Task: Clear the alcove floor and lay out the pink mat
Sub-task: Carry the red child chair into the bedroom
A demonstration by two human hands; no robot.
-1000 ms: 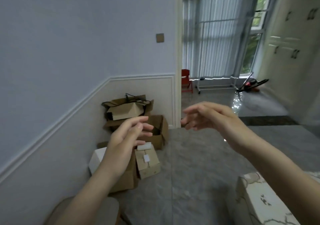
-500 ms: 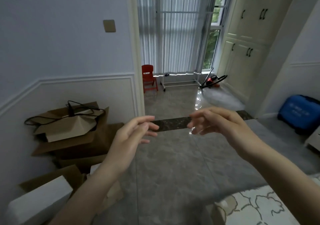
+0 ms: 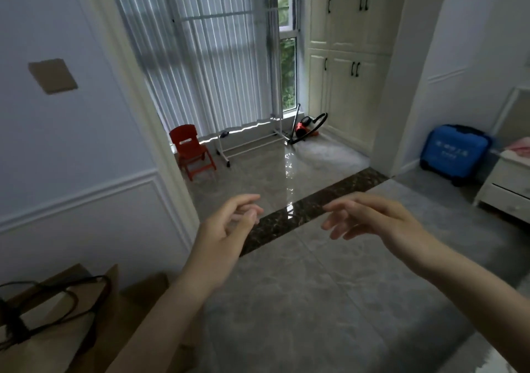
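Alcove floor (image 3: 258,169) ahead, carrying red chair (image 3: 192,151), rack (image 3: 252,140), vacuum (image 3: 308,124). Hovering apart over the grey tiles: left hand (image 3: 226,229), right hand (image 3: 372,217), both grips released, holding nothing.

Dim room, daylight from window (image 3: 287,65), glare on floor (image 3: 288,166), wide-angle edge distortion

Single head-worn view, forward and down, tilted, toward the alcove floor (image 3: 272,169) beyond a doorway.
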